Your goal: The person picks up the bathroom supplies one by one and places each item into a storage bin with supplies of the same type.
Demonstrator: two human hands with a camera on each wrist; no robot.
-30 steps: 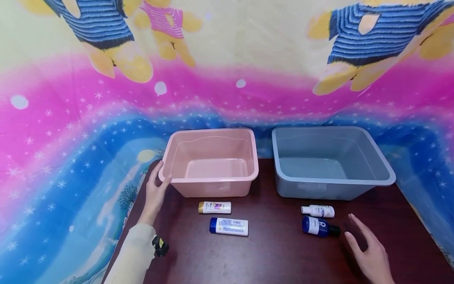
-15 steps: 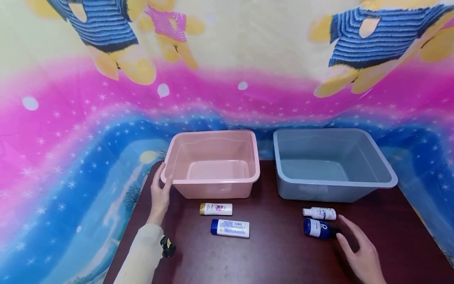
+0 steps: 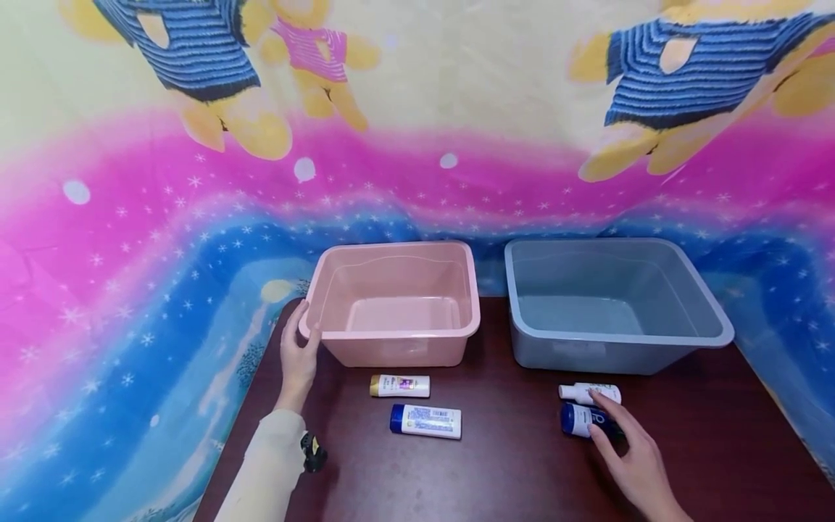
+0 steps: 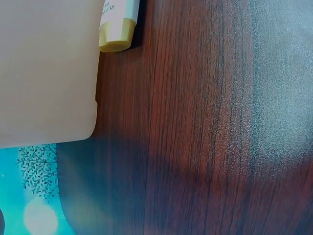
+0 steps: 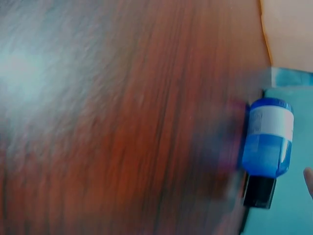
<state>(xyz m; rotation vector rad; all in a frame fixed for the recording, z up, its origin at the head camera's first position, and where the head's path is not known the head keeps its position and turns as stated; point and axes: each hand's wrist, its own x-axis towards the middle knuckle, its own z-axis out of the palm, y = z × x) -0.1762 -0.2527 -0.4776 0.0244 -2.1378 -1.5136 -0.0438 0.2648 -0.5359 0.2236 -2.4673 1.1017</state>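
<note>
My left hand (image 3: 300, 361) is at the near-left corner of the pink basin (image 3: 391, 350), thumb and fingers extended on either side of the corner against the rim. My right hand (image 3: 631, 451) reaches over a dark blue bottle (image 3: 575, 419) with a black cap (image 5: 259, 192), fingers spread and partly hiding it in the head view. Just behind it lies a small white bottle (image 3: 574, 392), one fingertip overlapping it. In the right wrist view a fingertip (image 5: 309, 181) shows apart from the blue bottle. Only the basin and a gold-capped bottle (image 4: 117, 34) appear in the left wrist view.
A blue-grey basin (image 3: 587, 357) stands at the back right. Before the pink basin lie the gold-capped white bottle (image 3: 406, 386) and a blue-capped white bottle (image 3: 430, 421). The dark wooden table (image 3: 483, 471) meets a printed cloth (image 3: 417, 152) behind.
My right hand has moved leftward from beside the blue bottle to over it. The left hand keeps its place at the pink basin's corner. The head view has shifted slightly.
</note>
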